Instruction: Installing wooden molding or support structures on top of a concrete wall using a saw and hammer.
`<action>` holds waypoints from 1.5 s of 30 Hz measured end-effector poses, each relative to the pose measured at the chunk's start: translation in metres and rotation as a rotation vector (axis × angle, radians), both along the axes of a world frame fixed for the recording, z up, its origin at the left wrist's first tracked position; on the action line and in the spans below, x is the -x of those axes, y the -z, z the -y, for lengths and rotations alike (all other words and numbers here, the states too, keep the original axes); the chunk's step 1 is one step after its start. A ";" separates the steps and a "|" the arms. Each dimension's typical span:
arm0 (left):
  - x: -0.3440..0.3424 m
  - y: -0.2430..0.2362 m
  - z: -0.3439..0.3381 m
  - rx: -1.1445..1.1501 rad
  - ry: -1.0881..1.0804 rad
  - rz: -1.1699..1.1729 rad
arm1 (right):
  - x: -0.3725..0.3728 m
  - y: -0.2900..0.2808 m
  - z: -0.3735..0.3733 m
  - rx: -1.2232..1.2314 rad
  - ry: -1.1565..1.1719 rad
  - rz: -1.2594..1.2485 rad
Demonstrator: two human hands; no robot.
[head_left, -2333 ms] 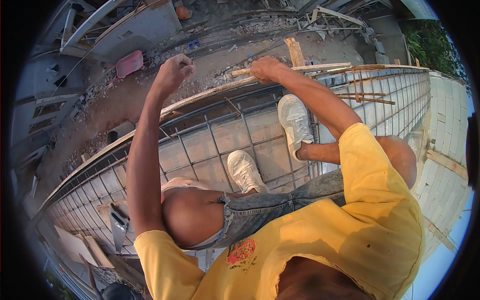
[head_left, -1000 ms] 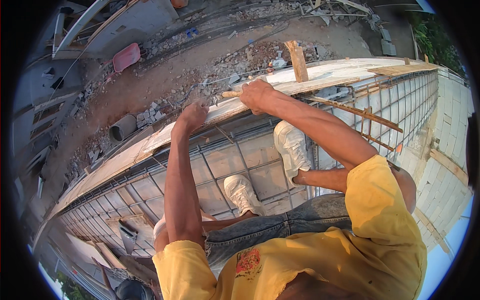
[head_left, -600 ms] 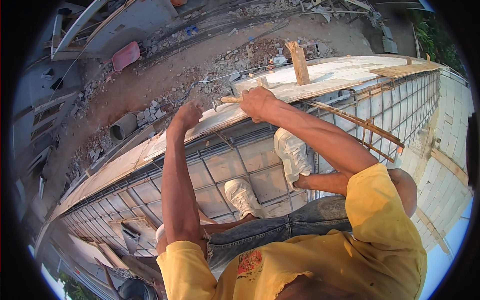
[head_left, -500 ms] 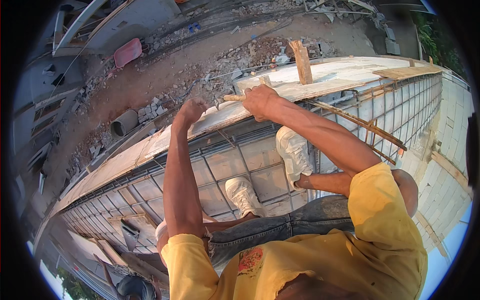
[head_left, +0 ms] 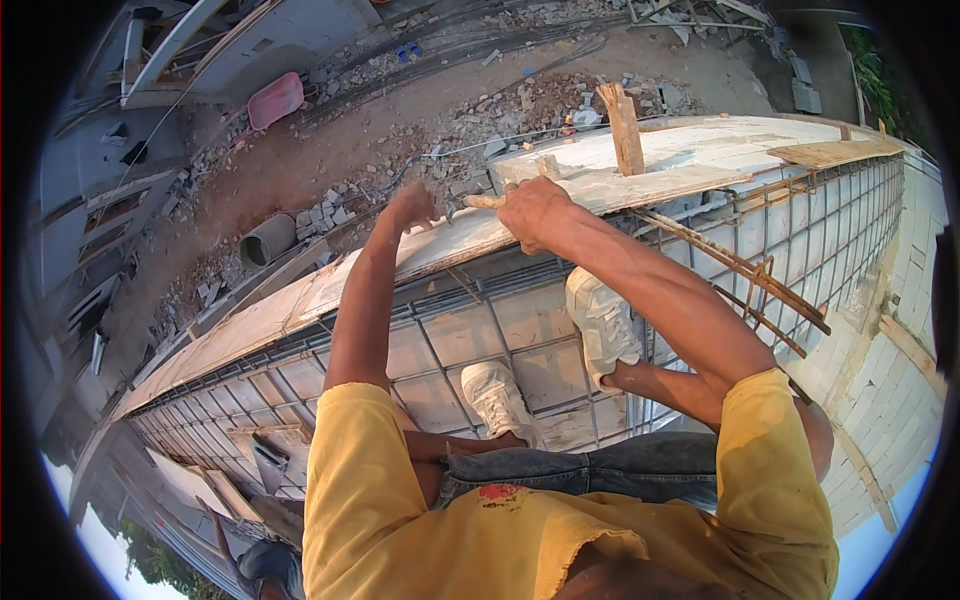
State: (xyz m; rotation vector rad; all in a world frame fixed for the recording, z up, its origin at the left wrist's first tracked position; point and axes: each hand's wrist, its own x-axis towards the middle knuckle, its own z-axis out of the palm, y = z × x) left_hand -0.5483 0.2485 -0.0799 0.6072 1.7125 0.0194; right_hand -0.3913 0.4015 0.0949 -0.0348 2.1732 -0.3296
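My right hand (head_left: 540,212) is wrapped round the wooden handle of a hammer (head_left: 484,202), whose metal head points left over the plywood board (head_left: 350,282). Just left of the hammer head, my left hand (head_left: 412,207) is at the board's outer edge with its fingers bent together. Whatever those fingers pinch, if anything, is too small to make out. Below the board runs a grid of steel rebar (head_left: 420,340), and my two feet in pale shoes (head_left: 498,400) are set on it.
An upright wooden stake (head_left: 624,130) stands beyond my right hand. Rusty rebar rods (head_left: 735,265) jut out at the right. Far below are rubble, a pink wheelbarrow tray (head_left: 275,100) and a concrete pipe (head_left: 268,243). Another person (head_left: 268,565) is at the lower left.
The whole view has shifted a little, so the scene sits farther right. My left hand's fingers look slightly lower and closer to the board. The hammer stays in my right hand.
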 end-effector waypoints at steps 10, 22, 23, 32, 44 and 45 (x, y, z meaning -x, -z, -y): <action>0.006 0.102 0.029 -0.367 0.459 -0.044 | 0.003 0.000 0.004 0.020 0.013 0.030; -0.010 0.033 0.011 -0.150 -0.236 0.098 | 0.001 0.004 0.001 0.056 0.081 0.065; -0.009 0.034 0.012 -0.184 -0.175 0.077 | 0.002 0.004 0.001 0.065 0.079 0.065; 0.035 0.093 0.075 -0.698 -0.003 0.223 | 0.017 -0.009 0.008 0.102 0.075 0.006; -0.002 0.103 0.034 -0.336 0.816 -0.247 | 0.002 0.005 -0.004 0.114 0.131 0.104; -0.003 0.103 0.034 -0.337 0.816 -0.244 | 0.001 0.006 -0.004 0.114 0.132 0.107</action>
